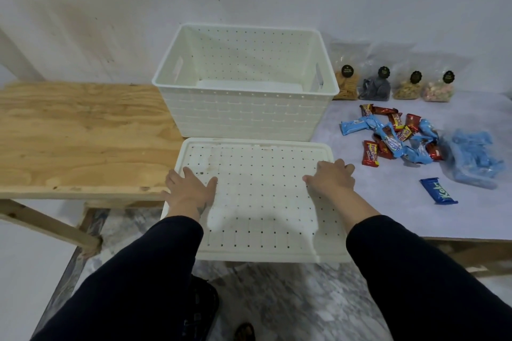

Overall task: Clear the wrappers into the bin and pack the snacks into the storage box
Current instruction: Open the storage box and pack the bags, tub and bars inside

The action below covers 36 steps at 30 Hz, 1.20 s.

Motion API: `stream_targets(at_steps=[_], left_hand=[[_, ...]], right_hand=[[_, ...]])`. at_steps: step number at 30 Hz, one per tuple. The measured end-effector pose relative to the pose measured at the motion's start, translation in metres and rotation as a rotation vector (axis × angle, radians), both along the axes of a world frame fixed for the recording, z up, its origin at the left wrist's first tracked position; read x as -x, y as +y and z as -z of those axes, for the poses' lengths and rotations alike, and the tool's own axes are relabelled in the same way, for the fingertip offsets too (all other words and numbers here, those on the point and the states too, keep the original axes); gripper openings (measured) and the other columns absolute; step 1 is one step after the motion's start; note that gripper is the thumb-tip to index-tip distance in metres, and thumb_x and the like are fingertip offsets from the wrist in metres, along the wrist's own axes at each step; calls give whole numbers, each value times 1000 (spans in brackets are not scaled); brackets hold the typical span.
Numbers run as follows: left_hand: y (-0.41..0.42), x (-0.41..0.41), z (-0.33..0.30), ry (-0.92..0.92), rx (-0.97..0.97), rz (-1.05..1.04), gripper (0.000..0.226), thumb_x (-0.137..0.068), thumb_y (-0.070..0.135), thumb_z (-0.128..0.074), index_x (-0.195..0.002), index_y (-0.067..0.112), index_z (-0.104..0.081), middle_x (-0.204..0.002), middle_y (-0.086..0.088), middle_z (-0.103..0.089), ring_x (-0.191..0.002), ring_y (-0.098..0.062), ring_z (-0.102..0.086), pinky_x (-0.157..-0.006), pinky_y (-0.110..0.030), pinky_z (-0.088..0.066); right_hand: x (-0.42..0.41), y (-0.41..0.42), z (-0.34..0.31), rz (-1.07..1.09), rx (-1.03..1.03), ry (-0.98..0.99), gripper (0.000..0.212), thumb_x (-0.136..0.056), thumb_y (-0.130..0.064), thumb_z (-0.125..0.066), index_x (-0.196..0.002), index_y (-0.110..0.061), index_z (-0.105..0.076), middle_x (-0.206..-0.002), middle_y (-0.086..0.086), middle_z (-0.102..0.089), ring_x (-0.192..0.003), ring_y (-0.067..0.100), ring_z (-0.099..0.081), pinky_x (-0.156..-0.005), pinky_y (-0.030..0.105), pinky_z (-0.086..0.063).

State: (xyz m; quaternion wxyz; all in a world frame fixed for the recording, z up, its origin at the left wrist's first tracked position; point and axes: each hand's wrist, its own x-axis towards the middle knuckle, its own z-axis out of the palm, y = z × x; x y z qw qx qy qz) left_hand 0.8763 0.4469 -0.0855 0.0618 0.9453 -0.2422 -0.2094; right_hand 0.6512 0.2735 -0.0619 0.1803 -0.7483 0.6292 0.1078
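A white perforated storage box (243,116) stands open and empty at the back of the table. Its flat white lid (257,202) lies in front of it, overhanging the table's near edge. My left hand (189,189) grips the lid's left edge and my right hand (331,175) grips its right edge, thumbs on top. To the right lies a heap of red and blue snack bars and wrappers (399,137). A dark blue bar (437,190) lies apart, nearer me.
Several clear snack bags (393,84) with black labels stand against the wall at the back right. A crumpled blue plastic bag (471,159) lies at the far right. A bare plywood bench (83,135) extends left. Tiled floor shows below.
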Motion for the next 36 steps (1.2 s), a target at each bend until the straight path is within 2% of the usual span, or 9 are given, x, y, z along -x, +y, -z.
stream_targets(at_steps=[4,8,12,14,17,20,27,29,36], left_hand=[[-4,3,-10,9,-21,71,70,-94,51,-37,-149,12,-19,-159,-16,5,-148,-30,6,-117,-56,-6],[-31,23,-37,-40,120,188,56,-96,37,-41,-146,16,-29,-158,-8,-16,-145,-27,-18,-114,-48,-25],[-77,56,-66,76,216,383,45,-96,31,-41,-139,21,-41,-140,-2,-49,-125,-24,-49,-100,-39,-42],[-102,76,-79,110,189,535,40,-94,31,-42,-132,23,-50,-134,0,-54,-118,-22,-54,-96,-37,-46],[-143,109,-98,21,90,777,33,-93,29,-43,-120,21,-60,-124,-1,-60,-111,-23,-57,-86,-33,-46],[-187,140,-110,-6,111,875,32,-93,27,-43,-119,20,-60,-123,-4,-60,-111,-25,-57,-90,-34,-48],[-289,173,-86,73,248,749,33,-93,25,-48,-124,18,-59,-127,-7,-59,-112,-25,-57,-90,-33,-48],[-316,173,-75,115,280,645,39,-94,26,-49,-131,13,-53,-134,-9,-54,-120,-26,-53,-96,-33,-45],[-403,157,-34,73,557,271,62,-88,28,-62,-141,15,-34,-143,-9,-41,-133,-27,-38,-107,-39,-35]], right_hand=[[5,5,-9,13,-92,-13,53,-88,-53,-48,-129,-20,-48,-131,12,-38,-124,33,-30,-92,40,-37],[13,1,-29,-16,-131,-21,58,-88,-53,-48,-137,-22,-44,-139,10,-40,-130,33,-30,-100,41,-34],[31,-15,-51,-17,-95,-46,57,-88,-50,-50,-136,-21,-47,-143,6,-44,-133,31,-36,-102,42,-35],[43,-26,-66,-37,-86,-38,55,-90,-47,-50,-136,-16,-48,-144,6,-46,-131,29,-42,-102,40,-39],[61,-46,-84,-52,-75,-10,56,-94,-43,-48,-139,-9,-45,-145,10,-45,-131,29,-44,-105,38,-40],[77,-72,-91,-51,-38,-35,49,-95,-37,-48,-136,-10,-49,-140,11,-50,-126,28,-48,-102,36,-41],[91,-161,-77,-63,63,-189,41,-92,-26,-55,-131,-12,-54,-137,10,-53,-124,27,-50,-100,33,-41],[90,-195,-66,-24,62,-290,43,-91,-21,-56,-133,-13,-52,-138,10,-53,-125,27,-50,-102,33,-40],[91,-317,-26,99,138,-627,68,-88,-13,-62,-146,-29,-32,-145,11,-42,-131,29,-42,-108,34,-35]])
